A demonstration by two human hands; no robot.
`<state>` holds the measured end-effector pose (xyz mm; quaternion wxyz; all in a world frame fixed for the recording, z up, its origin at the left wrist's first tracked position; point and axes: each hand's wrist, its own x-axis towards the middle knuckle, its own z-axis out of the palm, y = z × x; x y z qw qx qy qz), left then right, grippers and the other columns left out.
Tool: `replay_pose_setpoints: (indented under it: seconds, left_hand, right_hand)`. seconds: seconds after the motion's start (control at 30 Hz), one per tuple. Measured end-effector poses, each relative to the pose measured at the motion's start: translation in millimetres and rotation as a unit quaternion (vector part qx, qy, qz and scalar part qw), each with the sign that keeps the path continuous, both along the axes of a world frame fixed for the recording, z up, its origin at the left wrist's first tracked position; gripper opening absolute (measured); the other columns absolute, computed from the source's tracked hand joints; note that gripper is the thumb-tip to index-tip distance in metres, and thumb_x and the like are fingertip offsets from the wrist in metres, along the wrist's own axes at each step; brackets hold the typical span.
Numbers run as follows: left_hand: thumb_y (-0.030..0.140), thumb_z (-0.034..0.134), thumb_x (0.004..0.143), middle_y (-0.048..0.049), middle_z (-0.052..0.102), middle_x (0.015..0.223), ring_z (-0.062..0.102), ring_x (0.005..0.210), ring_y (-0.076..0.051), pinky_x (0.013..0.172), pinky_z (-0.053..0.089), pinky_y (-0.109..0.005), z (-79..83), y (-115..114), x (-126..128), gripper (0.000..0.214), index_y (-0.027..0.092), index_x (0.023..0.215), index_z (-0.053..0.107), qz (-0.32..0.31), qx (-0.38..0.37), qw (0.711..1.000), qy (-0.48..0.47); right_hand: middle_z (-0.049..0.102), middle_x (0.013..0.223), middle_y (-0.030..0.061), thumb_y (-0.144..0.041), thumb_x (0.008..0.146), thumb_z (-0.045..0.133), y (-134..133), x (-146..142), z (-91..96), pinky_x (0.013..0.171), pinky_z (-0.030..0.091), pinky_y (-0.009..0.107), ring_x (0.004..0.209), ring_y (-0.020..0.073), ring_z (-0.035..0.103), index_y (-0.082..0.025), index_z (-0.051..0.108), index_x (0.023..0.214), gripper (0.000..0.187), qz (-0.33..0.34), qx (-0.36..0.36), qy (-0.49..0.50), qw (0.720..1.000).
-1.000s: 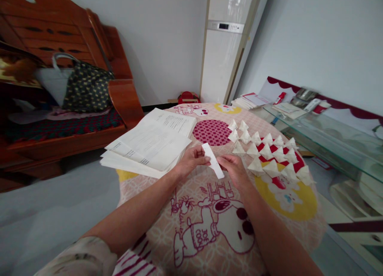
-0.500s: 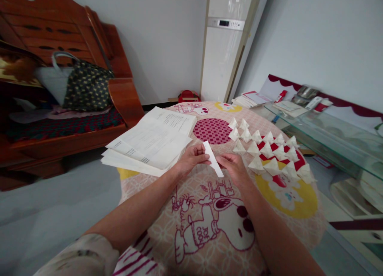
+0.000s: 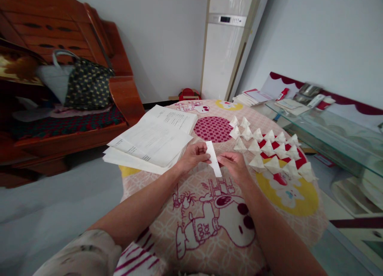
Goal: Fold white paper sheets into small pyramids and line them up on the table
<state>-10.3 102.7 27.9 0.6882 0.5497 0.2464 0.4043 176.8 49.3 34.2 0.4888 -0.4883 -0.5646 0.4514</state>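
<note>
A narrow folded strip of white paper [image 3: 213, 159] is held up over the round table between both hands. My left hand [image 3: 195, 156] pinches its left edge with thumb and fingers. From the other side, my right hand [image 3: 232, 163] grips the strip's right edge between thumb and forefinger. To the left lies a stack of printed paper sheets [image 3: 152, 138], loosely fanned at its near edge. Several folded white paper pyramids [image 3: 273, 148] stand in rows on the right part of the table.
A patterned tablecloth [image 3: 206, 212] with cartoon prints covers the table. A glass-topped cabinet [image 3: 329, 128] with small items adjoins it on the right. At the left is a wooden bench [image 3: 125, 96] holding a dark patterned bag [image 3: 88, 84]. A white floor-standing unit [image 3: 224, 56] is behind.
The paper strip has turned slightly more upright in my fingers. Both hands keep their hold in nearly the same place, while the view has shifted a little.
</note>
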Motion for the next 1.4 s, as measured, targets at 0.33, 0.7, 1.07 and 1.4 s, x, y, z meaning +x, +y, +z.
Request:
replay_pose_setpoints:
  seconds: [0.33,0.7,1.07,1.4]
  left_hand:
    - [0.03,0.086,0.068,-0.0013,0.068,0.076,0.065,0.067,-0.011,0.066,0.057,-0.023,3.0,-0.9,-0.4,0.032,0.013,0.08,0.061,-0.011,-0.007,1.0,0.004]
    - [0.031,0.087,0.065,0.0034,0.058,0.071,0.059,0.063,-0.008,0.064,0.059,-0.023,-4.7,1.1,2.5,0.035,0.014,0.078,0.059,-0.004,-0.005,1.0,0.024]
    - [0.028,0.067,0.085,-0.0113,0.058,0.132,0.064,0.106,-0.022,0.079,0.059,-0.033,-0.7,-1.3,-2.3,0.061,0.028,0.144,0.048,0.106,0.238,0.96,0.107]
    - [0.034,0.055,0.097,-0.0111,0.058,0.141,0.053,0.13,-0.026,0.111,0.04,-0.045,23.8,-16.7,-9.6,0.025,0.021,0.112,0.071,0.036,0.426,0.883,0.193]
  right_hand:
    - [0.07,0.066,0.0029,-0.037,0.08,0.07,-0.8,0.5,-0.3,0.062,0.048,0.03,0.063,0.0183,0.061,-0.02,0.075,0.069,0.022,0.001,0.009,-0.014,1.0]
    - [0.058,0.057,-0.0015,-0.026,0.07,0.063,1.4,1.7,4.9,0.05,0.035,0.024,0.054,0.0115,0.047,-0.017,0.064,0.061,0.012,0.013,0.037,-0.104,0.994]
    - [0.052,0.052,-0.0049,-0.025,0.067,0.065,1.8,-1.3,5.5,0.046,0.028,0.022,0.049,0.0088,0.042,-0.018,0.058,0.059,0.013,-0.014,0.004,-0.038,0.999]
    - [0.071,0.066,0.0014,-0.02,0.06,0.076,-3.8,-1.0,8.5,0.05,0.044,0.023,0.054,0.012,0.06,-0.015,0.076,0.078,0.019,0.042,-0.158,0.139,0.977]
